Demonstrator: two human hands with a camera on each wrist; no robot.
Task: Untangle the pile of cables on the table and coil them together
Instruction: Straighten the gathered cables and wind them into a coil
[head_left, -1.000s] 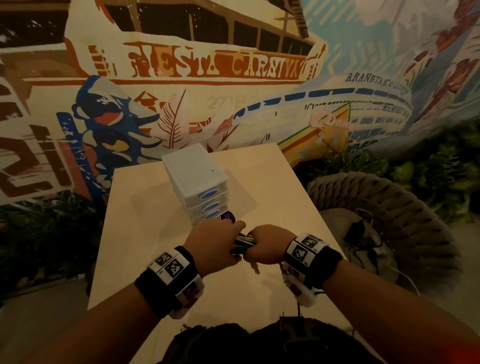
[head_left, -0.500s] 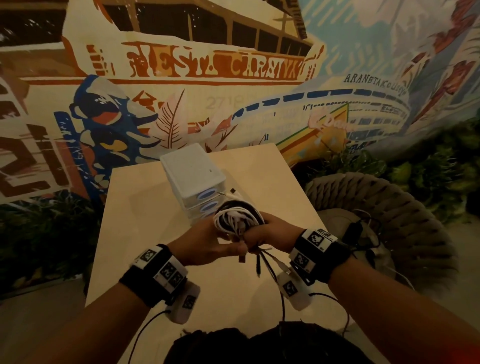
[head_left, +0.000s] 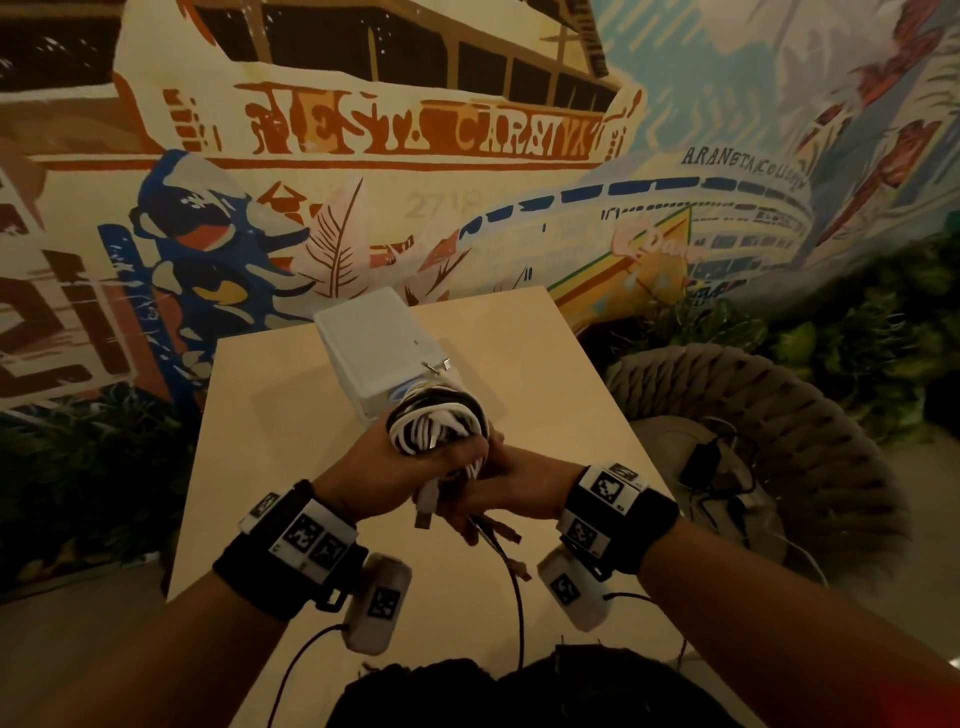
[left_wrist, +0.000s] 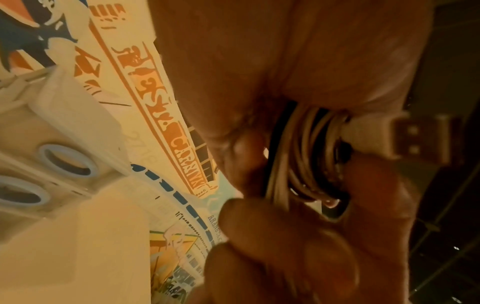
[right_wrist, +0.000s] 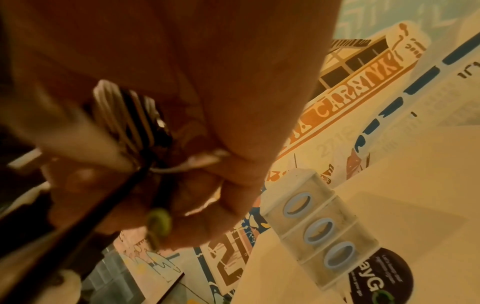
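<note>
A coil of white and black cables (head_left: 436, 423) stands upright above the wooden table (head_left: 291, 426), held between both hands. My left hand (head_left: 395, 467) grips the coil's lower part, its fingers curled round the loops (left_wrist: 298, 156); a white USB plug (left_wrist: 405, 137) sticks out beside the thumb. My right hand (head_left: 498, 488) pinches the loose cable ends under the coil (right_wrist: 135, 123). A white plug (head_left: 427, 506) and a thin black lead (head_left: 511, 577) hang down below the hands.
A stack of white boxes with blue rings (head_left: 384, 358) stands on the table just behind the coil. To the right, off the table, a woven round chair (head_left: 779, 441) holds a black charger and cords (head_left: 711, 467). A painted mural wall runs behind.
A second ago both fists were closed together low over the table. The hands have since turned and lifted, bringing the coil upright into view, and the loose ends now dangle below.
</note>
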